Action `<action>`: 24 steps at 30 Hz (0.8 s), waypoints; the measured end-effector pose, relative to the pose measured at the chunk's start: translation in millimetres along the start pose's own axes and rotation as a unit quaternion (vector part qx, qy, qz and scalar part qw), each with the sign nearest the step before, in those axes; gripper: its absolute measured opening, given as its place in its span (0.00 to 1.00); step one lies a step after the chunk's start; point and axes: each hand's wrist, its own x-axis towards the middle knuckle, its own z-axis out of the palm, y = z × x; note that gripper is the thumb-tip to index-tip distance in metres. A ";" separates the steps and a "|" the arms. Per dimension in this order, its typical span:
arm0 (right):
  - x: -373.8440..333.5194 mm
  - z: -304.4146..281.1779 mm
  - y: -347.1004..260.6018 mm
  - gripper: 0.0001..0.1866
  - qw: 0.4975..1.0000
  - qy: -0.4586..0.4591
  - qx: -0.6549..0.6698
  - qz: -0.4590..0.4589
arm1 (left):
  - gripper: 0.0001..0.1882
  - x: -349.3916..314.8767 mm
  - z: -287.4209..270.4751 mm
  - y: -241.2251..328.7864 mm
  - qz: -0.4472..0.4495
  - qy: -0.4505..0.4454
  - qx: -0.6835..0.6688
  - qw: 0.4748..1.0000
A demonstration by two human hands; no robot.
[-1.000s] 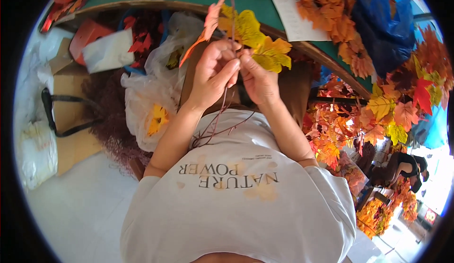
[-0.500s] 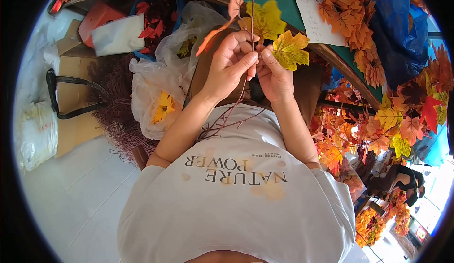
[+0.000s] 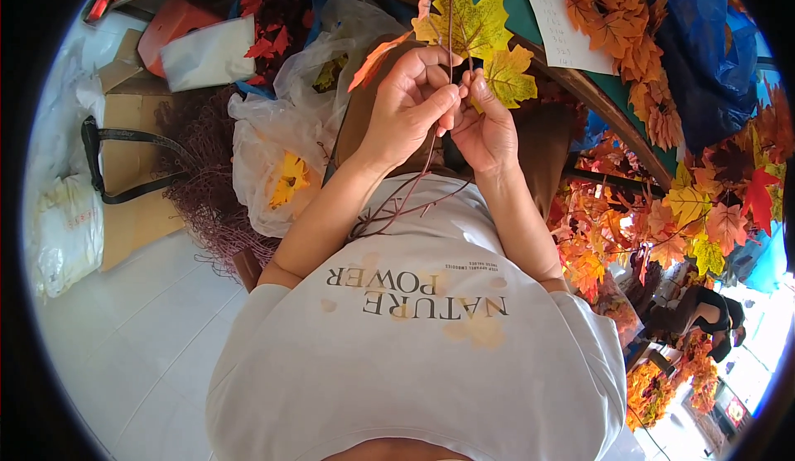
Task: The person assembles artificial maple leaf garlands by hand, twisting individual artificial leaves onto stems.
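My left hand (image 3: pixel 407 96) and my right hand (image 3: pixel 484 125) meet in front of my chest, both pinching a thin brown branch (image 3: pixel 406 200) of artificial autumn leaves. Yellow-green maple leaves (image 3: pixel 472 26) and an orange leaf (image 3: pixel 377 57) stand up from the branch just above my fingers. The bare twig ends hang down over my white shirt (image 3: pixel 414 353). My thumbs and fingertips press together around the stem near a small yellow leaf (image 3: pixel 509 76).
A green table edge (image 3: pixel 596 101) curves across the top right, bearing orange leaves (image 3: pixel 617 14), a white paper (image 3: pixel 563 30) and a blue bag (image 3: pixel 704 55). White plastic bags (image 3: pixel 273 146) with leaves, cardboard (image 3: pixel 132 171) and brown twigs (image 3: pixel 203 188) lie on the left floor. More leaves (image 3: pixel 704 204) pile at right.
The leafy branch and both hands have shifted slightly right and up in the view. My fingers keep working along the stem; the grip stays the same.
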 end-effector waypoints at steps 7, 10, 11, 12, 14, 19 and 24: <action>4.6 -8.0 -0.7 0.08 1.000 -0.002 -0.006 0.019 | 0.13 1.0 3.4 0.0 -0.021 0.022 0.019 0.999; 4.7 -5.9 0.4 0.08 1.000 0.012 -0.011 0.011 | 0.15 0.4 1.1 -2.3 -0.021 0.022 0.026 0.999; 4.8 -6.2 0.4 0.08 1.000 0.013 -0.010 0.012 | 0.15 0.5 0.4 -3.4 -0.020 0.019 0.029 0.999; 4.8 -6.6 0.5 0.08 1.000 0.014 -0.011 0.013 | 0.15 0.4 -0.1 -4.4 -0.021 0.020 0.029 0.999; 5.2 -8.0 0.4 0.08 1.000 0.015 -0.011 0.013 | 0.16 0.2 -0.7 -5.7 -0.016 0.023 0.036 0.999; 5.3 -9.8 0.3 0.08 0.999 0.020 -0.038 0.002 | 0.16 -0.5 -0.1 -6.8 -0.017 0.029 0.027 0.999; 3.0 -6.0 1.4 0.07 0.997 0.009 -0.066 -0.030 | 0.16 -0.3 0.2 -4.9 -0.018 0.031 0.033 0.999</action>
